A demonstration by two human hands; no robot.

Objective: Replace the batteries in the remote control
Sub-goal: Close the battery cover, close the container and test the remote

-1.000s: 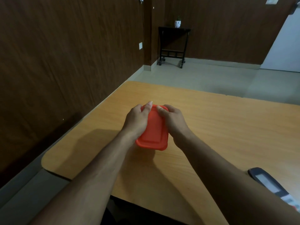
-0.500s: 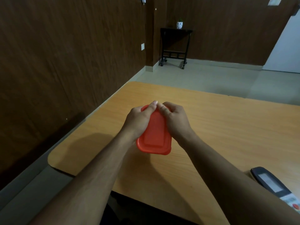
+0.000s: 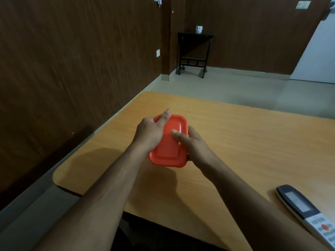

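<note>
Both hands hold a small red box [image 3: 169, 142] with its lid on, just above the wooden table [image 3: 244, 145]: the left hand [image 3: 150, 134] grips its left side with the thumb laid along the lid's far left corner, and the right hand [image 3: 192, 144] grips its right side with the thumb pressed on the middle of the lid. The remote control [image 3: 306, 212] lies face up on the table at the near right, well apart from the box and touched by neither of the 2 hands.
</note>
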